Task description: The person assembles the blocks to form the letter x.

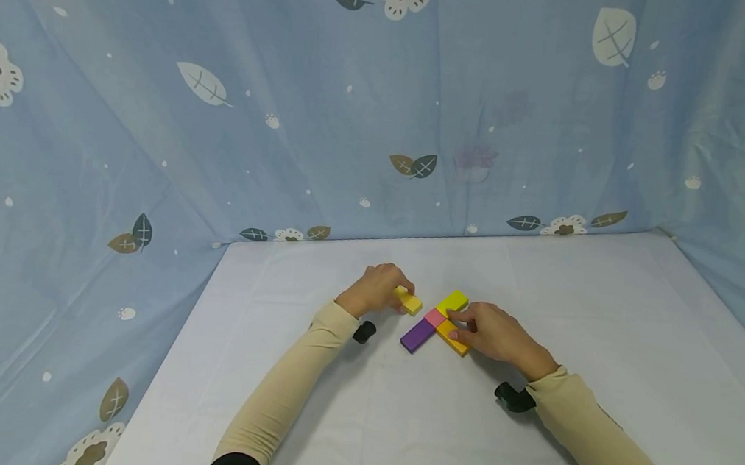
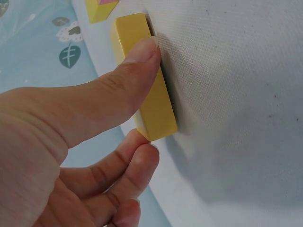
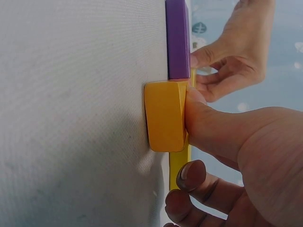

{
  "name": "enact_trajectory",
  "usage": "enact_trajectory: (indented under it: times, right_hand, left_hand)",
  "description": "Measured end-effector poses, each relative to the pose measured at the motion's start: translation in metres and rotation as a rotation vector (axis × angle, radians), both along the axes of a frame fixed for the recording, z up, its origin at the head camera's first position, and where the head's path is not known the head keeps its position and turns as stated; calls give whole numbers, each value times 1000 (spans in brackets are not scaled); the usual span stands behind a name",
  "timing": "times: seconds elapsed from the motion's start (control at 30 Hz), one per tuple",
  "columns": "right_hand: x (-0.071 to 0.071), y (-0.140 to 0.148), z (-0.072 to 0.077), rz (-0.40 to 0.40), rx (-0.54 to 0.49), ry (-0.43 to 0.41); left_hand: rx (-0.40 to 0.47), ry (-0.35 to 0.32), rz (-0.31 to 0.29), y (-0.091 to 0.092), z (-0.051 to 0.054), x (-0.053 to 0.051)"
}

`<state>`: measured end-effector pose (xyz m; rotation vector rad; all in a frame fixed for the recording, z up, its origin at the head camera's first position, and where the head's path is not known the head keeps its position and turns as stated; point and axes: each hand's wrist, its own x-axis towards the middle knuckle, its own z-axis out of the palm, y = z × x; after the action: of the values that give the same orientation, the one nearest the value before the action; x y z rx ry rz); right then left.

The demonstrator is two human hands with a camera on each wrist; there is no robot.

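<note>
My left hand (image 1: 375, 290) pinches a yellow block (image 1: 408, 301) with the thumb along its face and the fingers at its side and end, as the left wrist view shows. Right of it on the white cloth lie a purple block (image 1: 418, 335), a small pink block (image 1: 434, 317), a bright yellow block (image 1: 453, 302) and an orange block (image 1: 453, 337), set against each other around the pink one. My right hand (image 1: 495, 332) rests over this group, its thumb touching the orange block (image 3: 164, 117). Its fingers lie loosely bent beside the bright yellow block (image 3: 178, 170).
A white cloth (image 1: 356, 423) covers the table. Behind and beside it hangs a blue curtain (image 1: 330, 111) printed with leaves and flowers. A dark wrist device (image 1: 364, 332) is strapped at the left wrist, and another dark device (image 1: 515, 398) at the right.
</note>
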<state>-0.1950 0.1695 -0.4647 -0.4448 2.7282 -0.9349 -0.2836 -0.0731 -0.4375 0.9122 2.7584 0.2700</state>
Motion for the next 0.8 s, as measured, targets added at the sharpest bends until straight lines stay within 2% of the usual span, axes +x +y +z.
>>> enact_trajectory:
  times: [0.17, 0.8]
  right_hand:
    - [0, 0, 0, -4, 2, -5]
    - [-2, -1, -1, -4, 18, -9]
  left_hand:
    - [2, -6, 6, 1, 1, 1]
    - [5, 13, -42, 3, -2, 0]
